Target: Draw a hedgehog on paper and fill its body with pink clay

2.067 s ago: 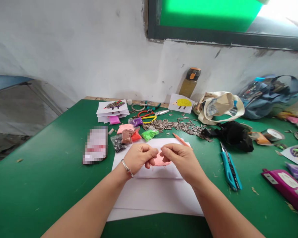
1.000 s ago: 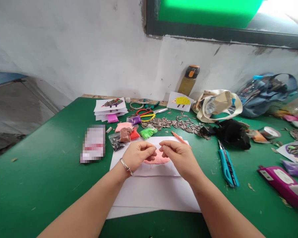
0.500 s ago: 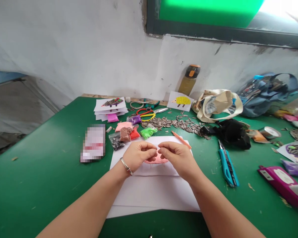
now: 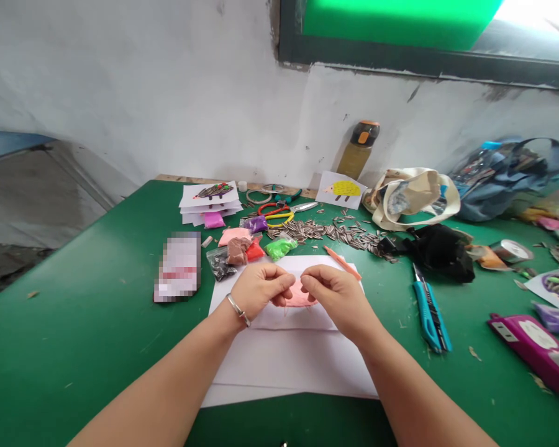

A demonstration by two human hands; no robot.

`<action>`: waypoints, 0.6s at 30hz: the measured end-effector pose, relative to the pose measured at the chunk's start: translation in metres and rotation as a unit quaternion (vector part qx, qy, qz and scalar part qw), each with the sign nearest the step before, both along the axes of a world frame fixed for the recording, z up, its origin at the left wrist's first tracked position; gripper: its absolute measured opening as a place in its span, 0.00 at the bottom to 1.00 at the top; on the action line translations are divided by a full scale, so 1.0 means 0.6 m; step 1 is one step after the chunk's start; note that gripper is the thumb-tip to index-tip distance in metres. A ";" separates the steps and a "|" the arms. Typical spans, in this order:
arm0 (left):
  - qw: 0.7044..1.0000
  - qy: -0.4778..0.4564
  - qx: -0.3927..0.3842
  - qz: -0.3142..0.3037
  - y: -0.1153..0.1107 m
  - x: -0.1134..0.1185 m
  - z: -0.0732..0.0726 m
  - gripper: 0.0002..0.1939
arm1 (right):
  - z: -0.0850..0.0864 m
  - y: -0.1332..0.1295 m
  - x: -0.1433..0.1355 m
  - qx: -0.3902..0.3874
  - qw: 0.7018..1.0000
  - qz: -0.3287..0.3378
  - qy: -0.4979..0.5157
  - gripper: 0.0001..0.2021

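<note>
Above the white paper (image 4: 298,360), both hands are raised close together with fingertips pinched. My left hand (image 4: 263,288), a silver bangle on its wrist, is closed on something I cannot make out. Facing it, my right hand (image 4: 333,295) pinches in the same way, and whatever is between its fingers is hidden. Behind and below the fingertips lies a flat pink clay shape (image 4: 300,298) on the paper, partly covered by the hands, with thin drawn lines under it. An orange pen-like stick (image 4: 342,262) rests at the paper's upper right.
Bags of coloured clay (image 4: 237,248) lie left of a sunflower seed pile (image 4: 307,231). Scissors (image 4: 279,214) are behind them. A blue utility knife (image 4: 431,313) and a magenta case (image 4: 535,347) lie right. A bottle (image 4: 356,152) and hedgehog picture (image 4: 341,190) stand by the wall.
The view has shifted slightly, so things on the table sit a little further right. My hands keep nearly the same pinched pose, with a small shift of the fingers.
</note>
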State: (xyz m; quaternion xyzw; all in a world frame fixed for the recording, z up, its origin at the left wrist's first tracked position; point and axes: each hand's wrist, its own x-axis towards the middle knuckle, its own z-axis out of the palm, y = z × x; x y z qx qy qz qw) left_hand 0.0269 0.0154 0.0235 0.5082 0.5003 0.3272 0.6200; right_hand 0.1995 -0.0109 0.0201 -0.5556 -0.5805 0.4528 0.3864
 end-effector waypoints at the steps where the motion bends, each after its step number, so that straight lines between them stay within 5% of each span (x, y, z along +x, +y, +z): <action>1: 1.000 0.001 0.001 -0.002 0.000 0.000 0.001 0.09 | 0.001 -0.001 0.000 0.004 1.000 -0.001 -0.007 0.09; 8: 0.998 -0.031 -0.046 0.009 -0.003 0.004 0.001 0.03 | -0.004 0.000 0.000 0.008 1.000 -0.001 -0.022 0.07; 18: 0.993 -0.081 -0.080 0.041 -0.004 0.004 -0.007 0.11 | 0.001 0.000 0.000 0.012 1.000 -0.009 -0.023 0.10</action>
